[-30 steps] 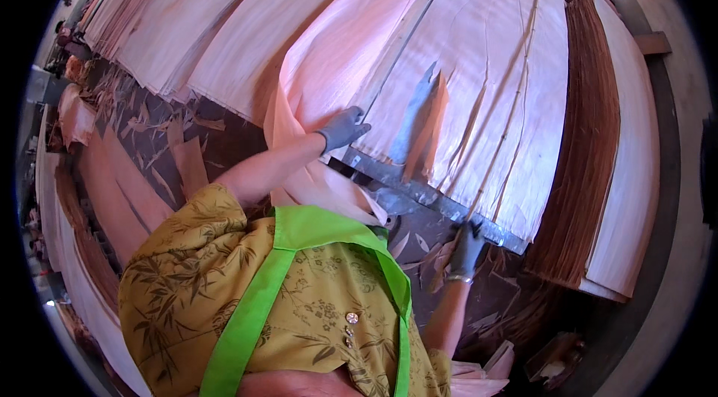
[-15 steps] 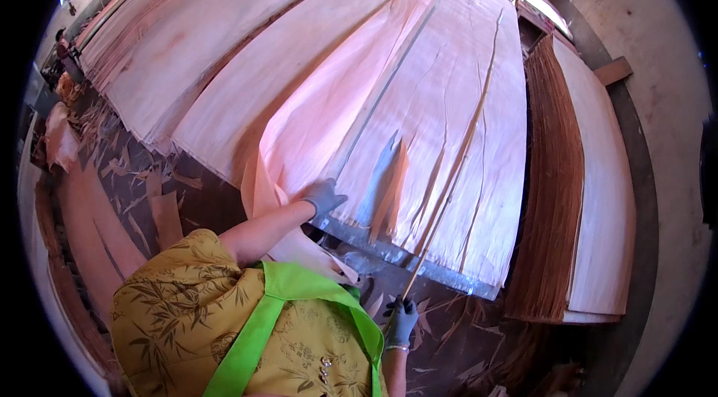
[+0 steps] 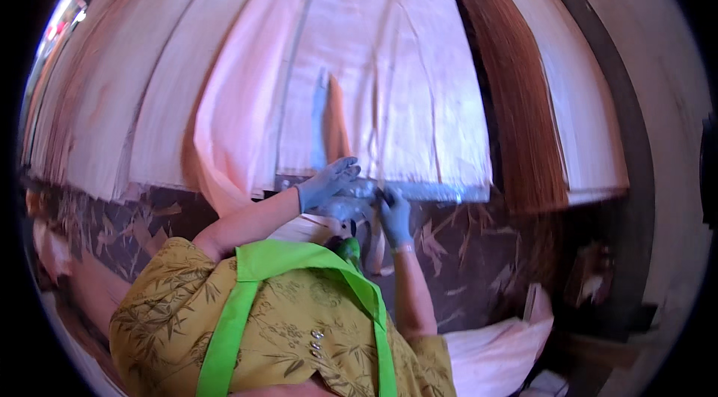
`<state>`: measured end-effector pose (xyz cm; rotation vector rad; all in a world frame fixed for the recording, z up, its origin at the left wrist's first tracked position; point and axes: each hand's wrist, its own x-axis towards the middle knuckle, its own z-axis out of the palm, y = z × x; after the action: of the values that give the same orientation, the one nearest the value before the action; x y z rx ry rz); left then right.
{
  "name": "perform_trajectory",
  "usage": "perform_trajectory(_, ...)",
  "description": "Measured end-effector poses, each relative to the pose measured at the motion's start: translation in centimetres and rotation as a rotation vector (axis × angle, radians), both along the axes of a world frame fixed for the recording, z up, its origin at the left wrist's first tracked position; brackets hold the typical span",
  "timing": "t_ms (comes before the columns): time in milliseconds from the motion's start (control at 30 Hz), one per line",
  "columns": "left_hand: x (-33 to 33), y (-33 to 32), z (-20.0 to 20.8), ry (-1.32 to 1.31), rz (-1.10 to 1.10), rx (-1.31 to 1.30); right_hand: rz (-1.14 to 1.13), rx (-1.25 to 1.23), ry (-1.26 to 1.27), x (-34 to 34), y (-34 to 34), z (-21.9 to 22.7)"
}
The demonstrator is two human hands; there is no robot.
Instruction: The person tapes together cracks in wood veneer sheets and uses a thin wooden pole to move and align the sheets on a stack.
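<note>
A wide pale sheet of wood veneer (image 3: 419, 98) lies over a long bench with a grey metal front edge (image 3: 449, 193). My left hand (image 3: 329, 182), in a grey glove, is at the sheet's near edge with its fingers stretched out, just below a torn, lifted orange-brown flap (image 3: 336, 124). Just right of it, at the same edge, my gloved right hand (image 3: 394, 216) is closed on the near end of a long thin stick (image 3: 384, 113). The stick lies lengthwise across the veneer, blurred by motion. Left of the torn flap, a pinkish veneer sheet (image 3: 239, 98) lies folded up and droops over the edge.
Stacks of veneer (image 3: 105, 113) spread along the left. Another thick stack with brown layered edges (image 3: 516, 98) stands at the right, beside the wall (image 3: 643, 60). Veneer scraps (image 3: 434, 244) litter the dark floor, and a pale sheet (image 3: 497, 356) lies behind my right arm.
The view has tilted down and turned. My right hand has come up to the bench edge, still on the stick. My left hand has moved right, from the pinkish sheet toward the torn flap.
</note>
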<state>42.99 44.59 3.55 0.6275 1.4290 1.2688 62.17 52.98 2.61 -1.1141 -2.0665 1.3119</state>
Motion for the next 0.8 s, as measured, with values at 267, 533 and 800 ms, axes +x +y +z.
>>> perform_trajectory(267,3.7,0.5,2.1,-0.805,0.014,0.035,-0.513,0.43,-0.208,8.6,15.7,2.4)
perform_trajectory(533,4.0,-1.5,2.6,-0.298,0.619,-0.053,-0.493,0.149,-0.365,16.3,24.7,-4.2)
perform_trajectory(800,3.8,-1.3,-4.0,0.042,0.445,-0.102,-0.293,-0.229,0.173,9.3,24.2,6.0)
